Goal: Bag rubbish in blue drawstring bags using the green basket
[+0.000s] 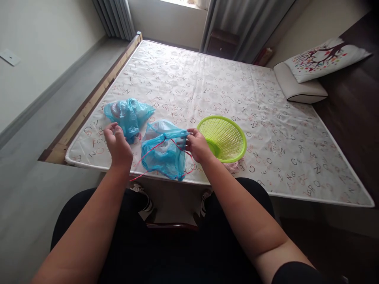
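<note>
A blue translucent plastic bag (166, 156) with red drawstrings lies at the mattress's near edge, its mouth turned toward me. My right hand (197, 146) pinches the right side of its rim. The red drawstring (148, 152) hangs in a loose loop toward the left, passing beside my left wrist. My left hand (117, 144) is raised left of the bag, fingers loosely curled and apart from the thumb, with nothing seen in it. Just beyond that hand sits a second, bunched-up blue plastic bag (130, 114); its contents are unclear.
A lime-green plastic basket (227, 138) tilts on the mattress (189, 83) right of my right hand, above a pinkish cloth (233, 166). A tree-print pillow (322, 61) rests on a beige cushion (299, 85) at far right. A wooden bed rail (97, 92) runs along the left.
</note>
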The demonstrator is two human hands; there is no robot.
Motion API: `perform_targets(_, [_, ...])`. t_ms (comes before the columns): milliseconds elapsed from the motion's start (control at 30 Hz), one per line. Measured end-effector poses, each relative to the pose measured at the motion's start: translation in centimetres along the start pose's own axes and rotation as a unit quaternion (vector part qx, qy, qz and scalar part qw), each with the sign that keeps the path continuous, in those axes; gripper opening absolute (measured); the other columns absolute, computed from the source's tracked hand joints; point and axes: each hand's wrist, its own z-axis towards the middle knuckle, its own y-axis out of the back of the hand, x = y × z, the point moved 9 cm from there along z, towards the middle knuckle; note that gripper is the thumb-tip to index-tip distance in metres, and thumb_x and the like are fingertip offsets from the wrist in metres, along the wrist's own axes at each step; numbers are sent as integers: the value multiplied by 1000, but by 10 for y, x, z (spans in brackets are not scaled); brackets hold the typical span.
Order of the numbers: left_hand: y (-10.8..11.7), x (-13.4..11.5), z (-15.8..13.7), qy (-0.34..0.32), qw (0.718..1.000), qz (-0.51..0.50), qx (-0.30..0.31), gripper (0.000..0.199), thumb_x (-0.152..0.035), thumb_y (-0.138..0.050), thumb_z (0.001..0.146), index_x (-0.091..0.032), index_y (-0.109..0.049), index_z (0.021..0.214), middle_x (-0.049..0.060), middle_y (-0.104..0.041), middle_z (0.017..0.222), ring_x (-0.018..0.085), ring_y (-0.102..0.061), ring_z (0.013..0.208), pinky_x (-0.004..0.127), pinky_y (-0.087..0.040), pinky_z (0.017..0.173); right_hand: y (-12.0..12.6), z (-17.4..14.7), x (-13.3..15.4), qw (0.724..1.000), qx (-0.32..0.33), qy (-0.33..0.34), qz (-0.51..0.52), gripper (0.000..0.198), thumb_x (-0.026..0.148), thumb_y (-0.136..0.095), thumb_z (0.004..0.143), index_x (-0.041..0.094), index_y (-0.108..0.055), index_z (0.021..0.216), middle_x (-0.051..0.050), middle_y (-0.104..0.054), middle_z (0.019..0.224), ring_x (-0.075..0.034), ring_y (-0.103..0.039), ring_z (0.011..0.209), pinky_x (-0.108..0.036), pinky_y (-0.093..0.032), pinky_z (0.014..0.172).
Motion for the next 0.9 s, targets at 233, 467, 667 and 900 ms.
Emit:
perform_targets(233, [-62, -7, -44, -190, 925, 239, 228, 80, -51, -90, 79, -22, -65, 150, 22, -57, 165, 45, -48, 158, 59, -36, 133, -8, -3, 18, 997, 34, 63, -14, 35, 28, -69, 80, 27, -57, 114, 5, -67, 93, -9, -59, 64, -22, -50, 56])
perform_targets(467, [-32, 40, 1, 92, 955, 204, 196, 31, -44, -80, 82, -21, -76, 104, 9, -76, 87, 31, -74, 78, 44, -63, 78, 31, -20, 57, 933, -177, 201, -242, 21, 22, -58, 84, 23, -65, 104, -7, -66, 109, -18, -63, 83, -34, -56, 77])
perform_targets(667, [-63, 27, -26, 145, 959, 1, 244, 34, -46, -81, 77, -20, -74, 97, 1, -65, 70, 18, -59, 56, 30, -50, 52, -43, -91, 67, 784, -55, 428, -446, 17, 22, -61, 93, 31, -70, 104, -8, -68, 133, -34, -57, 143, -57, -42, 127])
perform_targets(900, [-86, 17, -62, 182, 923, -78, 329, 57, -39, -84, 67, -21, -77, 121, 4, -77, 90, 22, -71, 75, 31, -56, 65, -45, -26, -18, 823, 74, 201, -525, 19, 11, -56, 98, 21, -72, 101, -12, -72, 116, -27, -70, 111, -46, -57, 109])
